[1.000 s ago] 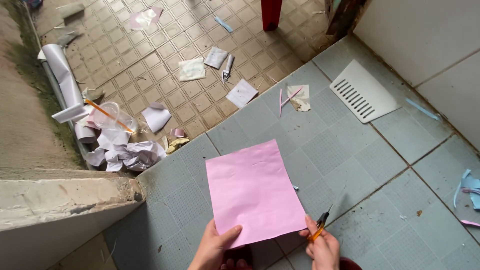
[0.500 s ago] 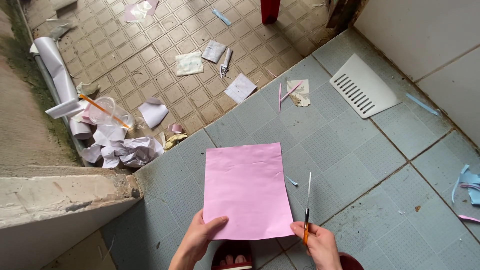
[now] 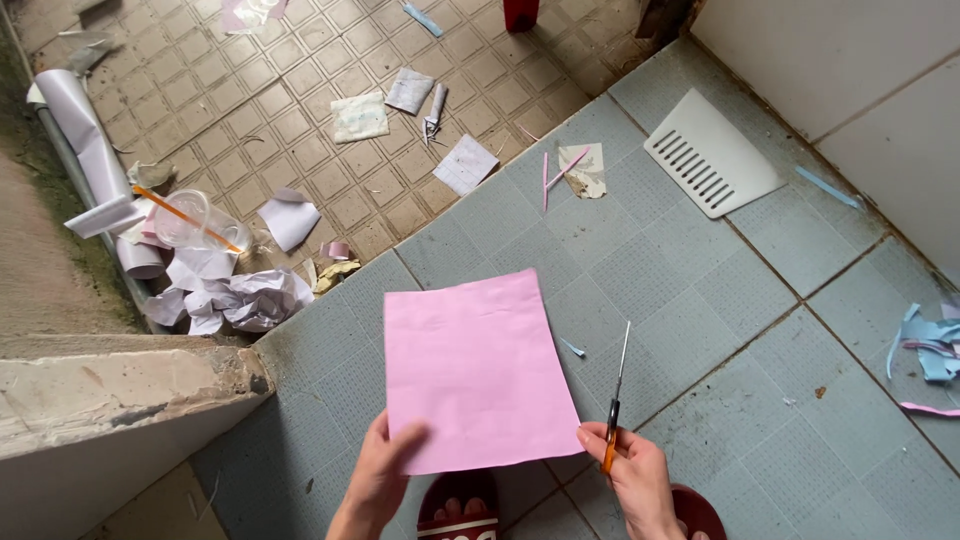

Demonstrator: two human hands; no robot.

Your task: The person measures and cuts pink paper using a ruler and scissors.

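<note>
Over grey tiles, left hand (image 3: 378, 470) holds pink paper (image 3: 475, 365).

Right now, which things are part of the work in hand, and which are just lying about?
In hand:
- flat pink paper sheet, gripped by the left hand
- orange-handled scissors, blades closed, in the right hand

Lying about:
- crumpled white paper pile
- white slotted plastic vent cover
- blue paper scraps
- clear plastic cup

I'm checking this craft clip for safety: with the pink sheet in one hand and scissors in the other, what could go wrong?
The orange-handled scissors in the right hand point blades-up beside the pink paper sheet; the left hand grips its lower edge, so fingers may get nicked. The limp sheet could cut crooked.
</note>
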